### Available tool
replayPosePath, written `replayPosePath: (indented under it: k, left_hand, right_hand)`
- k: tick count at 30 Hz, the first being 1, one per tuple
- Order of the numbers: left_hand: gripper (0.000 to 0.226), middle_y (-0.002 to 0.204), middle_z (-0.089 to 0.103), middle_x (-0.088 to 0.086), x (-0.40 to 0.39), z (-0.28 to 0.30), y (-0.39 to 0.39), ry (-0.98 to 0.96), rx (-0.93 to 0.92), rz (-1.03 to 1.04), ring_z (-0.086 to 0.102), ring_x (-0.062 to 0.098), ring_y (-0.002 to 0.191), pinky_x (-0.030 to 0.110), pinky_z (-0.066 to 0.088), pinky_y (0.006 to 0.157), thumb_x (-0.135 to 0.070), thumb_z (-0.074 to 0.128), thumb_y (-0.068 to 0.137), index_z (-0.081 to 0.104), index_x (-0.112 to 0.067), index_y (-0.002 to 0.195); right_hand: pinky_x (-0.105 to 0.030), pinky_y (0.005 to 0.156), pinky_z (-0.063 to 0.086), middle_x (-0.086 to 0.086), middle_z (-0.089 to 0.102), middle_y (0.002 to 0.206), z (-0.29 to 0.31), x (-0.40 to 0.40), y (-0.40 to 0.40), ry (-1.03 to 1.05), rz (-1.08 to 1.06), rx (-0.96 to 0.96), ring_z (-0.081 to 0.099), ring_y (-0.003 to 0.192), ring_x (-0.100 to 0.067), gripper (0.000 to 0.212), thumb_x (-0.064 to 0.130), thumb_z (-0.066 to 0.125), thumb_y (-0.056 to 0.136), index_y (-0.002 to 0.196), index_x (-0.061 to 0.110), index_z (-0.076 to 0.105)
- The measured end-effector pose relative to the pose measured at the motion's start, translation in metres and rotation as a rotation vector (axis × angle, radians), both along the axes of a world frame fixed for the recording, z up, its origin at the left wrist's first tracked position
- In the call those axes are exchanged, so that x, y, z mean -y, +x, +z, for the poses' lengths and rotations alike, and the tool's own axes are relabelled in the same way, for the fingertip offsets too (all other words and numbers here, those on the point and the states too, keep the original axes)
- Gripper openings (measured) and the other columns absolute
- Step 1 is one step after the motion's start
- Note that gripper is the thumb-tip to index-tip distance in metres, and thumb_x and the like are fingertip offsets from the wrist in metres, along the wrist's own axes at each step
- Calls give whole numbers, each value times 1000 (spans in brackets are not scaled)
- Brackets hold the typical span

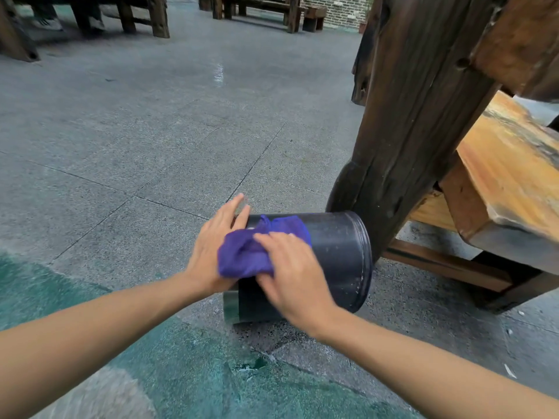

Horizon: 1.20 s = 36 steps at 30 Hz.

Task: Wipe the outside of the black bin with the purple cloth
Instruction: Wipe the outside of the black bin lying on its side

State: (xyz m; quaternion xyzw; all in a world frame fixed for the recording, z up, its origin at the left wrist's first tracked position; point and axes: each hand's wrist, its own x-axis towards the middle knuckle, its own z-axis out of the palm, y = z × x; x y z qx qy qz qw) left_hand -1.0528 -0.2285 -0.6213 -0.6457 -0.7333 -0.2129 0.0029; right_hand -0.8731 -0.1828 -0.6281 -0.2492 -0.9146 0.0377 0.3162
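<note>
The paved floor (151, 131) carried everything, grey slabs with a green-stained patch toward its near edge; a heavy wooden bench (499, 176) stood along the floor's right side, its dark post (408, 116) slanting down to the slabs. The black bin (338, 252) lay tipped on its side on the floor near the near edge, its rimmed mouth turned right and just beside the foot of that post, whether touching it could not be told; its base end pointed left. The left hand (211, 252) lay flat and open against the base end, fingers spread, gripping nothing and steadying the bin. The right hand (290, 273) pressed down on the purple cloth (245, 255), fingers curled loosely over the bunched fabric on the bin's upper side. The step in hand looked to be the wiping of the outer wall, mid-stroke; only the top face was under the cloth. The next move probably called for rolling the bin against the bracing hand to reach the underside.
</note>
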Motion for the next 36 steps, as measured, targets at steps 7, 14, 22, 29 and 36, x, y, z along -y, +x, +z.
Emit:
replayPosePath:
  k: [7, 14, 22, 29, 36]
  left_hand:
    - [57, 160, 21, 16, -1, -2, 3, -40, -111, 91, 34, 33, 143, 46, 38, 107, -42, 54, 93, 43, -9, 139]
    - [52, 154, 29, 23, 7, -2, 20, 25, -160, 245, 36, 37, 139, 51, 41, 100, -48, 31, 102, 43, -17, 142]
    - [55, 131, 37, 25, 12, 1, 49, -98, 139, 349, 61, 49, 90, 47, 46, 74, -46, 27, 102, 20, -20, 150]
    - [57, 123, 43, 27, 2, 28, 43, -124, 139, 272, 59, 49, 94, 47, 48, 80, -47, 37, 101, 31, -13, 146]
    - [34, 92, 60, 16, -33, 25, 50, -176, 196, 94, 55, 39, 102, 43, 45, 82, -48, 48, 96, 42, -15, 89]
  right_hand:
    - [-44, 121, 31, -4, 47, 155, -12, -22, 15, 12, -16, 194, 41, 145, -23, 72, 42, 64, 83, 150, 21, 45]
    - [-50, 117, 31, 4, 47, 154, -16, -45, 64, 34, -302, 169, 41, 144, -18, 67, 51, 55, 86, 147, 25, 47]
    - [-49, 87, 52, 9, 49, 147, 1, -50, 73, -200, -391, 91, 39, 133, -27, 64, 45, 65, 85, 144, 28, 49]
    - [-37, 102, 38, -3, 64, 123, 21, -73, 88, -201, -343, 47, 53, 116, -30, 42, 28, 65, 91, 132, 18, 59]
    - [-39, 86, 40, 0, 70, 87, 28, -72, 119, -253, -446, 14, 61, 86, -26, 14, 22, 57, 86, 97, 24, 64]
